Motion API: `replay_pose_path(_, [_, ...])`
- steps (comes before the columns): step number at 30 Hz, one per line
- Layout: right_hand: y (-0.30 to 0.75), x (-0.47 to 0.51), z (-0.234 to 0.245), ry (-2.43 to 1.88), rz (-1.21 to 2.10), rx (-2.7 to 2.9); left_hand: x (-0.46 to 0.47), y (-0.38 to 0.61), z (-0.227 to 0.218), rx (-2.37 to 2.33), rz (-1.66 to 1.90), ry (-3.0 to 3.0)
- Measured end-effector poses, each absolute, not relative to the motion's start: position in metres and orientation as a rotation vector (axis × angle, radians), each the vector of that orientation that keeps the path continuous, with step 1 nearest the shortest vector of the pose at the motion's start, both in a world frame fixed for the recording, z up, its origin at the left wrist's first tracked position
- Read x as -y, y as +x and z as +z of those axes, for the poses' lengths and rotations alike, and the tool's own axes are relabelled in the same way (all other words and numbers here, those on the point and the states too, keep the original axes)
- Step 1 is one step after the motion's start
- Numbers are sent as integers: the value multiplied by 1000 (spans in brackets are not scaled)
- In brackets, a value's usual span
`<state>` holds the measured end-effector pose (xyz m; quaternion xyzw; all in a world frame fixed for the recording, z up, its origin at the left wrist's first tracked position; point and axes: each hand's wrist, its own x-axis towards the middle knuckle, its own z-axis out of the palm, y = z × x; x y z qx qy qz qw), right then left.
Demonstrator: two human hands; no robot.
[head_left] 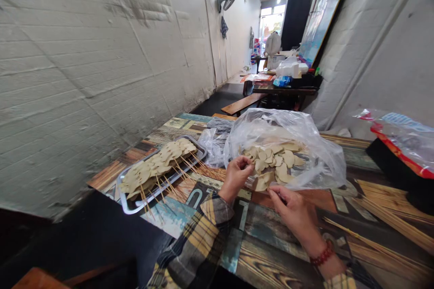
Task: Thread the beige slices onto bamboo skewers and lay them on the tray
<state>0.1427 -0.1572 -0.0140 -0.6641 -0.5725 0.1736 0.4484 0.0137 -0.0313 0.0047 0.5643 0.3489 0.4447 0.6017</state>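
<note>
Both my hands are at the near edge of a clear plastic bag (322,158) spread open around a heap of thin, flat beige food slices (281,156). My left hand (236,176) is closed in a pinch against the left side of the heap; what its fingertips hold is too small to make out. Lower and to the right, my right hand (291,205) pinches the edge of a beige slice (262,182) between thumb and forefinger. On the left, a metal tray (126,207) holds rows of similar slices on skewers (174,169), their bare stick ends pointing over the near rim.
Loose thin sticks (366,237) lie on the patchwork-patterned table (271,257) at right. A black container with a red rim (400,149) and plastic wrapping stands at the right edge. Crumpled plastic (212,146) sits between tray and bag. Beyond are a bench (242,104) and another cluttered table.
</note>
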Motion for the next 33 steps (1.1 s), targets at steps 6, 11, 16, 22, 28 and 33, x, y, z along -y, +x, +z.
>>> replay_pose_path(6, [144,155,-18,-1618,515,1343,31,14,5,-777,961,1152])
replay_pose_path(11, [142,156,-14,-1595,579,1303,30,13,2,-665,798,934])
replay_pose_path(16, [140,156,-13,-1582,608,1285,34,12,1,-601,694,870])
replay_pose_path(22, [141,153,-22,-1529,683,1283,37,13,6,-583,712,862])
replay_pose_path(28, [141,156,-22,-1582,613,1330,32,13,9,-654,883,804])
replay_pose_path(33, [141,159,-20,-1606,558,1368,29,10,8,-654,881,782])
